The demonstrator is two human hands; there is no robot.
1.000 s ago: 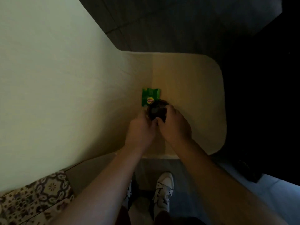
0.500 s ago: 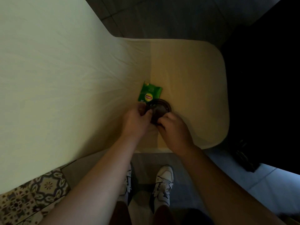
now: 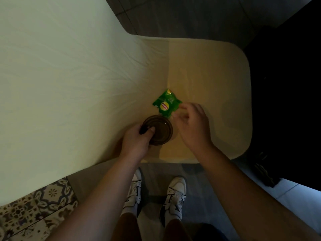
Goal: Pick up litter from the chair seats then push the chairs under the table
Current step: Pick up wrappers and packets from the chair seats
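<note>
Cream chair seat (image 3: 208,66). Left hand (image 3: 137,141) grips a dark round lid (image 3: 159,130) at its left rim, thumb on top. Right hand (image 3: 192,126), fingers loosely curled, reaches the green tea packet (image 3: 167,103) lying just beyond the lid.

Under us we see dark floor tiles (image 3: 199,16) running past the far edge, with pale grout lines between them. At the lower left there is a strip of patterned tile (image 3: 34,206) in brown and cream flower shapes. Our two white sneakers (image 3: 173,193) stand side by side on the floor. To the right lies a dark object (image 3: 265,171) we cannot make out.
</note>
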